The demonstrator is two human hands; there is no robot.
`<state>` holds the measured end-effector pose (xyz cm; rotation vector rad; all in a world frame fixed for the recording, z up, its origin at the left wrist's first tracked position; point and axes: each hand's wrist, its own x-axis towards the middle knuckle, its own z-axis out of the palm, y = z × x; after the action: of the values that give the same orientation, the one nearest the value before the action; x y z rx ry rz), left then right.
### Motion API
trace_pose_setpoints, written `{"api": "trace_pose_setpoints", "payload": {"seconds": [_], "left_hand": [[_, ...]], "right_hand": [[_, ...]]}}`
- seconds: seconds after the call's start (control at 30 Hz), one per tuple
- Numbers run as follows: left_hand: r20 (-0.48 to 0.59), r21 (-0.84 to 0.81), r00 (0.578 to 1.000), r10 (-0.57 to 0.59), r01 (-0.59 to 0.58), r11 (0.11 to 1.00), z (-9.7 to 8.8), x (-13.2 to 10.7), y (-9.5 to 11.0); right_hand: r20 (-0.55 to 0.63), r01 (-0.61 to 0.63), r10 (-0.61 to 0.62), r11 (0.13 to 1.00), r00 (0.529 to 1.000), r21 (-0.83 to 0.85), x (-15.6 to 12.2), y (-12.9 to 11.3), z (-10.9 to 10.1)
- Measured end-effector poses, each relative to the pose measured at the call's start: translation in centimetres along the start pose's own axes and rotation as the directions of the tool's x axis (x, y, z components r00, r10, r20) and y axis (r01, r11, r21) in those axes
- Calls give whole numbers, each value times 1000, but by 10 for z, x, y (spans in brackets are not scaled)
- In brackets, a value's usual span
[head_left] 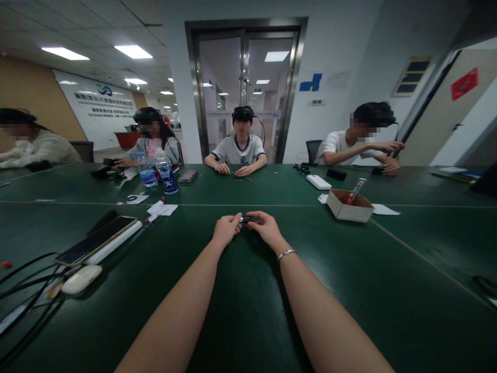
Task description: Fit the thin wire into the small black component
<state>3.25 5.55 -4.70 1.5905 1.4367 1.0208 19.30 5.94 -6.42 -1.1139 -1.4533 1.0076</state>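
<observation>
A small, short black object with a silvery end is held between my two hands, just above the green table. It is too small to tell its kind. My left hand pinches the silvery end between thumb and forefinger, the other fingers curled in. From the other side, my right hand curves its thumb and forefinger about the dark end, with a silver bracelet at the wrist. Part of the object is hidden by the fingertips.
Left on the green table lie a phone, a white case and black cables. Farther off stand bottles. At right are a small open box with a pen-like tube and a white device. Several people sit opposite.
</observation>
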Motion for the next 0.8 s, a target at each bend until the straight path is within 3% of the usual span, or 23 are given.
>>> {"api": "trace_pose_setpoints", "payload": {"seconds": [0.3, 0.53, 0.8], "left_hand": [[10, 137, 990, 144, -144, 980, 3, 4, -13], [-23, 14, 942, 334, -334, 943, 5, 3, -14], [-17, -175, 957, 291, -289, 941, 4, 5, -12]], "right_hand": [[-13, -15, 16, 997, 1000, 77, 4, 4, -1], [-53, -47, 58, 982, 997, 181, 6, 7, -2], [-23, -40, 46, 977, 999, 210, 7, 8, -1]]}}
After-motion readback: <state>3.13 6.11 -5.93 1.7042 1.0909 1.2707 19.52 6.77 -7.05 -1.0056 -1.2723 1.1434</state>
